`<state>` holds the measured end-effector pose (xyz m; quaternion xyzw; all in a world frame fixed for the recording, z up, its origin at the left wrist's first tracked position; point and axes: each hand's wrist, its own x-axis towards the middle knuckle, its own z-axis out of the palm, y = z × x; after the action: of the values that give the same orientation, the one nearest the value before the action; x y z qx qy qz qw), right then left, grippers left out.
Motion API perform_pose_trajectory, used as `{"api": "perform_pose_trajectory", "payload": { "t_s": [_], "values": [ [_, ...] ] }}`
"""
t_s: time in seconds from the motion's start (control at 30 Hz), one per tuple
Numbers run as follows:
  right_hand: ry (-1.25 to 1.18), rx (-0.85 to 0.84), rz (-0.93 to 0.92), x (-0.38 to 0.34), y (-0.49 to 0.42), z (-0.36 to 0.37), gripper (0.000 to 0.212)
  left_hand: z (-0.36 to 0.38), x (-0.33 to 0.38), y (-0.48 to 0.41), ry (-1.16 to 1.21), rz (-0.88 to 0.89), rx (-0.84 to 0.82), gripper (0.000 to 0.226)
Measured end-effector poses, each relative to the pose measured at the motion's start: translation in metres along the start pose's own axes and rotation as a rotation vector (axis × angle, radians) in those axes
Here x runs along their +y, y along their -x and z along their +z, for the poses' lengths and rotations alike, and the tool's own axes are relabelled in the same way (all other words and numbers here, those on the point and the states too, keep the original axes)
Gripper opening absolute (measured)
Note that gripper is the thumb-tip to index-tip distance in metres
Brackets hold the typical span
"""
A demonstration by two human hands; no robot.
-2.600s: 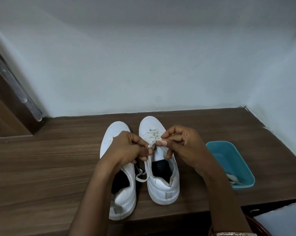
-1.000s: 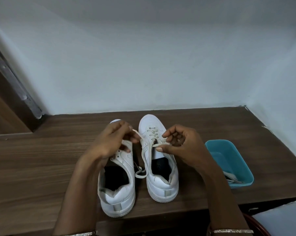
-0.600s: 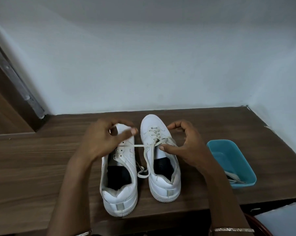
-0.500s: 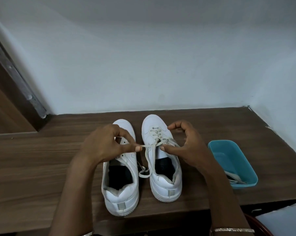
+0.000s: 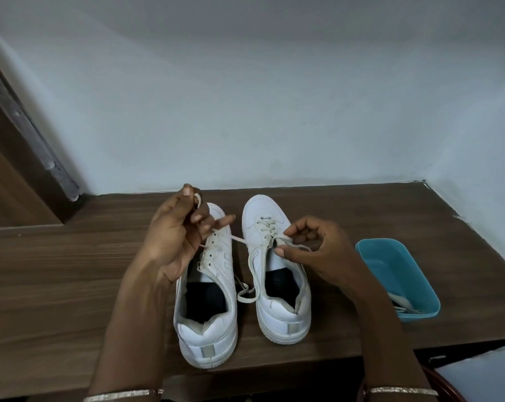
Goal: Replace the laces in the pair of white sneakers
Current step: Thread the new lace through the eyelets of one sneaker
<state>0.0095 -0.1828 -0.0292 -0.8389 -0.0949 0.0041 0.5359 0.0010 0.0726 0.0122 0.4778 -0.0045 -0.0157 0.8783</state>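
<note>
Sneakers (image 5: 207, 329): white pair, side by side near the front edge of the worktop (image 5: 57, 285), toes to the wall.
Left sneaker (image 5: 222, 262): eyelets bare, no lace in it.
Right sneaker (image 5: 263, 210): lace (image 5: 239, 240) crossed through the lower eyelets; a slack loop lies between the shoes.
Left hand (image 5: 173, 236) grip: fingers curled round the lace's free end, held up over the left sneaker's toe, lace drawn taut.
Right hand (image 5: 318, 250) grip: thumb and forefinger pinch the same lace at the right sneaker's tongue.
Tub (image 5: 390, 265): teal, toward the right edge, more laces (image 5: 402, 304) in its near end.
Progress: midway at best, by my reckoning; one shoe part-laced, the other bare. Cannot tell whether this lace is going in or coming out.
Left to do: at least the right sneaker's upper eyelets and the whole left sneaker.
</note>
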Motion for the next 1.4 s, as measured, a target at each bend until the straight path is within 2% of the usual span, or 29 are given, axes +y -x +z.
{"api": "perform_pose_trajectory", "payload": {
  "t_s": [0.07, 0.13, 0.2, 0.27, 0.37, 0.43, 0.47, 0.57, 0.7, 0.8, 0.87, 0.93, 1.03, 1.13, 1.2, 1.27, 1.4],
  "values": [
    [0.013, 0.013, 0.003, 0.001, 0.0, 0.0, 0.035, 0.001, -0.003, -0.001, -0.113, -0.001, 0.106, 0.031],
    [0.015, 0.025, 0.003, 0.003, -0.001, 0.0, 0.039, 0.004, -0.002, 0.001, -0.432, 0.064, 0.124, 0.025],
    [0.012, 0.026, 0.004, 0.004, -0.001, 0.0, 0.042, 0.006, -0.001, 0.004, -0.845, 0.139, 0.014, 0.011],
    [0.021, 0.025, 0.01, 0.004, -0.001, 0.001, 0.043, 0.004, -0.003, 0.003, -1.234, 0.092, -0.136, 0.028],
    [0.026, 0.022, 0.021, 0.004, -0.001, 0.0, 0.039, 0.003, -0.005, 0.001, -1.507, 0.014, -0.228, 0.023],
    [0.014, 0.02, 0.021, 0.003, -0.001, 0.0, 0.038, 0.0, -0.009, -0.001, -1.517, 0.07, -0.229, 0.019],
    [0.007, 0.021, 0.019, 0.003, -0.001, 0.0, 0.037, -0.003, -0.011, -0.002, -1.437, 0.09, -0.235, 0.018],
    [-0.009, 0.033, 0.013, 0.002, 0.0, 0.001, 0.036, -0.003, -0.013, 0.0, -0.981, 0.03, -0.217, 0.024],
    [-0.017, 0.043, 0.024, 0.004, -0.001, 0.001, 0.039, 0.004, -0.012, -0.001, -0.508, 0.041, -0.07, 0.029],
    [-0.028, 0.037, 0.037, 0.007, -0.001, 0.001, 0.045, 0.009, -0.011, -0.002, -0.121, 0.036, -0.074, 0.026],
    [-0.034, 0.019, 0.058, 0.006, -0.001, 0.001, 0.048, 0.011, -0.009, -0.002, 0.022, 0.015, -0.009, 0.027],
    [-0.055, 0.008, 0.081, 0.005, 0.0, 0.0, 0.049, 0.012, -0.005, -0.001, -0.091, 0.014, 0.092, 0.034],
    [-0.104, 0.006, 0.098, 0.005, 0.0, -0.001, 0.053, 0.01, 0.001, 0.002, -0.495, 0.114, 0.147, 0.036],
    [-0.118, -0.013, 0.085, 0.003, 0.0, -0.001, 0.053, 0.006, 0.003, 0.005, -1.065, 0.194, -0.008, 0.012],
    [-0.128, -0.03, 0.064, 0.002, 0.0, 0.0, 0.05, 0.005, 0.001, 0.005, -1.347, 0.138, -0.115, 0.022],
    [-0.12, -0.044, 0.023, 0.001, -0.001, 0.001, 0.042, 0.007, -0.001, 0.004, -1.442, 0.078, -0.179, 0.023],
    [-0.117, -0.065, -0.019, 0.0, 0.0, 0.0, 0.025, 0.006, -0.003, 0.002, -1.474, 0.035, -0.241, 0.008]
  ]
}}
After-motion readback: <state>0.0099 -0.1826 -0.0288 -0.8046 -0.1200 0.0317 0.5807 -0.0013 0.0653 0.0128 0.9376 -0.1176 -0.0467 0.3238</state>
